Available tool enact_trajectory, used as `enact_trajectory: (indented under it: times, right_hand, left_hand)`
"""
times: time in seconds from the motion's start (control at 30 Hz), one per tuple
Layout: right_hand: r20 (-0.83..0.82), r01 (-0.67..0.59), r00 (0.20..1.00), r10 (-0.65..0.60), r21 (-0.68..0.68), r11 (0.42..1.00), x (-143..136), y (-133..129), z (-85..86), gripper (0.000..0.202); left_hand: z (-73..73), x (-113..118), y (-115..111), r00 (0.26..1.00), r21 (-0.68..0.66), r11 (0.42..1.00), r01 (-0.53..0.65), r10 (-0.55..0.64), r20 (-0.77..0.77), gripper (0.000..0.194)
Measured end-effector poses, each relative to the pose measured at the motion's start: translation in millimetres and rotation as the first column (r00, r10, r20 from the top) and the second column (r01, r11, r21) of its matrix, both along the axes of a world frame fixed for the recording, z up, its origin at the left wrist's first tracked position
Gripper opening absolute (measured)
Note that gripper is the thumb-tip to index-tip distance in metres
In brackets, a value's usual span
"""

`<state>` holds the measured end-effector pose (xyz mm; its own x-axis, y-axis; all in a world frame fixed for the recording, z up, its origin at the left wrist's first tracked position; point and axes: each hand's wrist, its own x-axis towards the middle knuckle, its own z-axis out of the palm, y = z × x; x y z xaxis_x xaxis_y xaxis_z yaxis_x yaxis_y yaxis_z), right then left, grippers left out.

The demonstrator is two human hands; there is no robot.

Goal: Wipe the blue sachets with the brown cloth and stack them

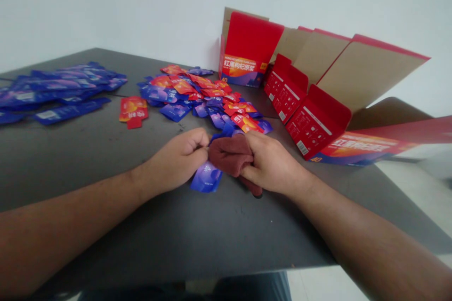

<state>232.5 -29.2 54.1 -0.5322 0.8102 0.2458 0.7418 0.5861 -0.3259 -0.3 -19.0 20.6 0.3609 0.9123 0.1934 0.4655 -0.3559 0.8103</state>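
My left hand [181, 157] is closed on the edge of a blue-purple sachet [207, 178], whose lower end hangs below my fingers. In my right hand [273, 160] is a folded brown cloth [229, 153], pressed against the sachet. The cloth covers the middle of the sachet, and one corner of the cloth droops toward the table. Just beyond my hands lies a heap of red and blue sachets [208, 91], its near edge close to my right knuckles.
Longer blue pouches [63, 84] are piled at the left on the dark table [197, 240]. A single red sachet [133, 110] lies between the pile and the heap. Several red cartons [318, 122] with raised flaps stand at the right, against a white wall [141, 9].
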Motion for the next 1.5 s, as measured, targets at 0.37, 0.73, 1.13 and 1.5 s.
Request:
enact_trajectory:
  times: [0.37,0.73,1.13,1.5]
  right_hand:
    - [-0.012,-0.007,1.000,0.006,-0.027,1.000,1.0,2.3,-0.4,0.032]
    - [0.049,-0.081,0.996,0.080,0.003,0.997,-2.8,-5.4,-6.1,0.020]
    - [0.198,-0.182,0.965,0.171,0.038,0.983,-10.0,-15.8,-7.7,0.020]
    - [-0.231,0.284,0.935,-0.269,0.033,0.958,14.2,25.0,-14.0,0.035]
  left_hand:
    - [0.4,0.3,0.3,1.000,0.009,1.000,0.003,-0.003,-0.012,0.016]
    - [-3.3,-0.4,2.3,0.998,-0.032,0.999,-0.039,0.040,0.042,0.016]
    - [-3.9,0.3,1.4,0.991,-0.083,0.993,-0.082,0.090,0.104,0.018]
    - [2.2,-4.1,6.6,0.988,-0.085,0.992,-0.098,0.107,0.113,0.014]
